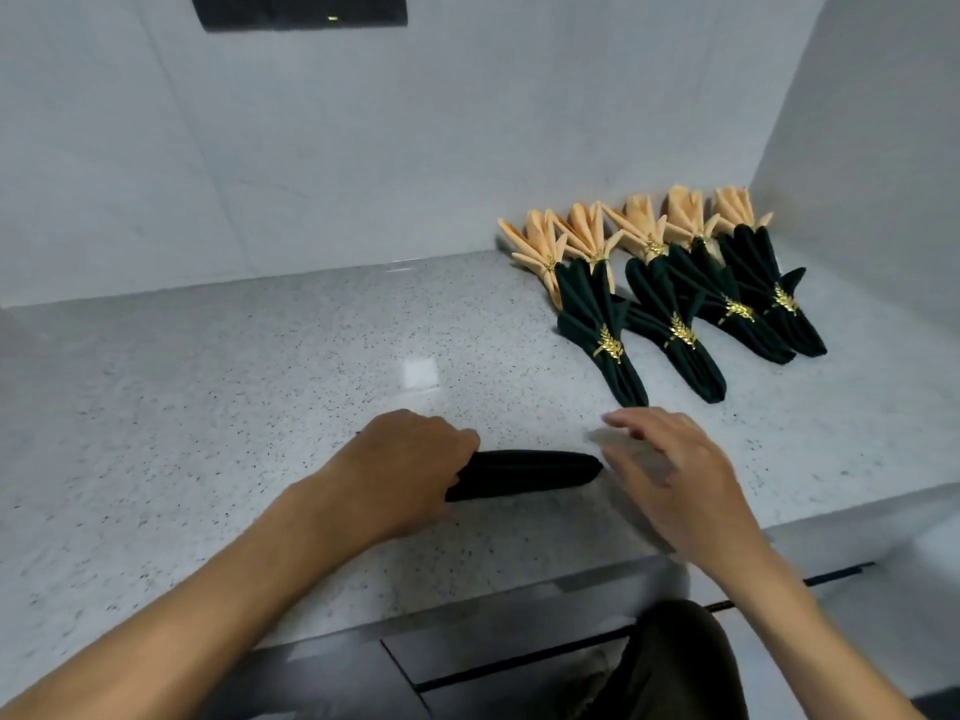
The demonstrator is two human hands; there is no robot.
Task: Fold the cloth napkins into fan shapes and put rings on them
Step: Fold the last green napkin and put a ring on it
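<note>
- Dark green pleated napkin (524, 472): folded into a narrow bar, lying crosswise on the table (234, 387) near its front edge; no ring visible on it.
- Left hand (410, 467): fingers curled round the left end of the pleated napkin, holding it against the table.
- Right hand (675, 478): fingers straight and spread, holding nothing, blurred, just beside the napkin's right end; contact with it cannot be told.
- Finished dark green fans (675, 324): 4, each with a gold leaf-pattern ring (609, 345) round its middle, in a row at the table's right rear.
- Finished peach fans (587, 236): 5, in a row behind the green ones, against the wall; their lower ends are partly covered by the green fans.
- Wall (311, 148): pale panels, with a dark fitting (298, 10) at the top.
</note>
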